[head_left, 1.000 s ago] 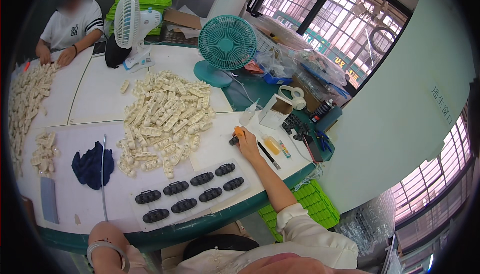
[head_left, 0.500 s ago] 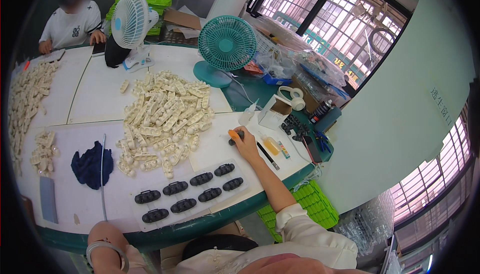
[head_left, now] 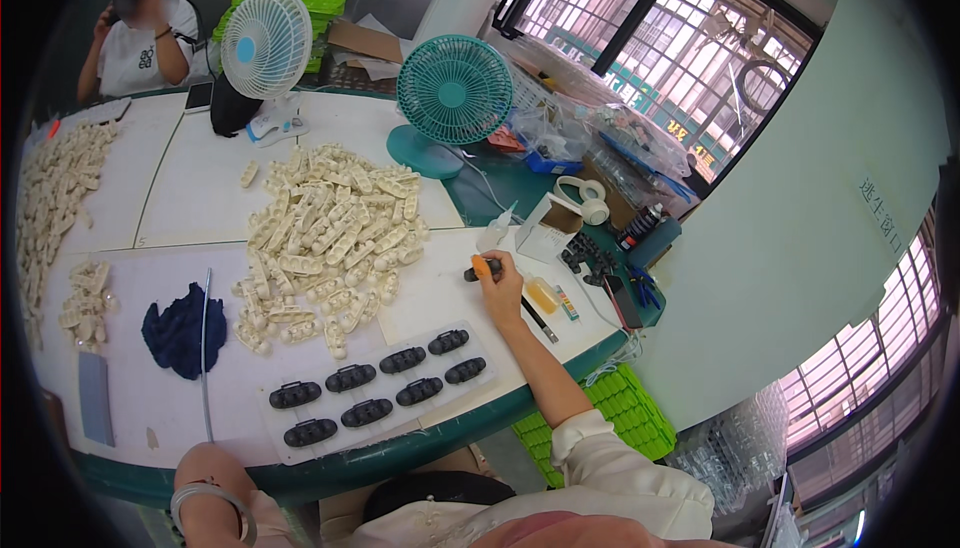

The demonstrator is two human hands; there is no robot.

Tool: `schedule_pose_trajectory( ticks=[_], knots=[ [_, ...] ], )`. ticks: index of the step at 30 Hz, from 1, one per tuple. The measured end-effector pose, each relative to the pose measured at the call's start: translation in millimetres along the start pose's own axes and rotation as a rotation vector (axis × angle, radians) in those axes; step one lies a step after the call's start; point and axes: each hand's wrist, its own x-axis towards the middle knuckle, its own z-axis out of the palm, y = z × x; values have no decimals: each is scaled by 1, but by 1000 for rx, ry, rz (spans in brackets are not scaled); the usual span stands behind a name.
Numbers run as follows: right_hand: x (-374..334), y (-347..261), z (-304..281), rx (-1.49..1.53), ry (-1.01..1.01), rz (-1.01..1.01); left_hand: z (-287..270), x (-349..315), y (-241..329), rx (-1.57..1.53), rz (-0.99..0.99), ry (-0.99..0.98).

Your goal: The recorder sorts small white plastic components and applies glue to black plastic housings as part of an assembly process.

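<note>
Orange-handled tool sits clamped in the outstretched right hand; left hand's grip cannot be told.

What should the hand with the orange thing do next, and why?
Probably bring the orange-handled tool, gripped by the right hand, toward the black parts on the clear tray. They lie nearest the person; the tool sits beyond them, touching none.

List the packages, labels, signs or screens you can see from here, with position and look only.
Cardboard box: far table edge behind the white fan, flat, brown.
Small carton: beyond the right hand, open, white outside, brown inside.
Phone: far side, left of the white fan, dark screen.
Wall sign: right wall, small dark characters on pale green.
</note>
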Motion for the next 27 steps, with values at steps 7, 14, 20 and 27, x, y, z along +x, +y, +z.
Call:
schedule_pose_trajectory(
  ticks=[7, 14, 20, 27],
  knots=[
    [3, 10, 0, 121, 231, -127, -1, 0, -2, 9, 15, -21],
    [-2, 8, -3, 16, 213, -155, -3, 2, -2, 11, 17, -26],
    [-1, -1, 5, -261, -258, -34, -3, 2, -4, -15, 29, -41],
    [0, 5, 4, -273, -217, -82, -4, 2, -6, -21, 28, -39]
  ],
)
